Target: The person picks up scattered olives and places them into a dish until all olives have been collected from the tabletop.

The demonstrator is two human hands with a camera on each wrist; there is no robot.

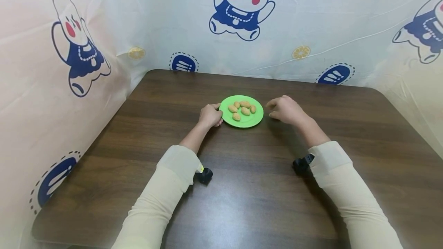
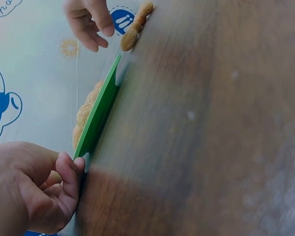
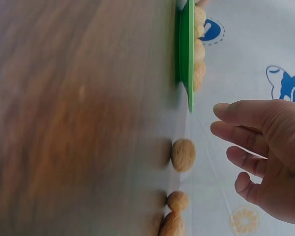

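A light green plate (image 1: 257,120) lies on the table and bears several peanuts in their shells (image 1: 245,111). My left hand (image 1: 210,116) grips the plate's left rim, its fingers curled at the edge in the left wrist view. To the right of the plate, my right hand (image 1: 286,110) hovers with loosely bent fingers and nothing between them. In the right wrist view, a rounded brown nut (image 3: 183,155) and another peanut (image 3: 177,216) sit on the table past the plate's edge. A peanut (image 2: 137,27) also shows beyond the plate in the left wrist view.
The dark brown wooden table (image 1: 238,203) has rounded corners. A pale printed sheet (image 1: 173,18) hangs along its back and sides. Small black cameras sit at both cuffs, the left camera (image 1: 205,176) and the right camera (image 1: 302,163) close to the tabletop.
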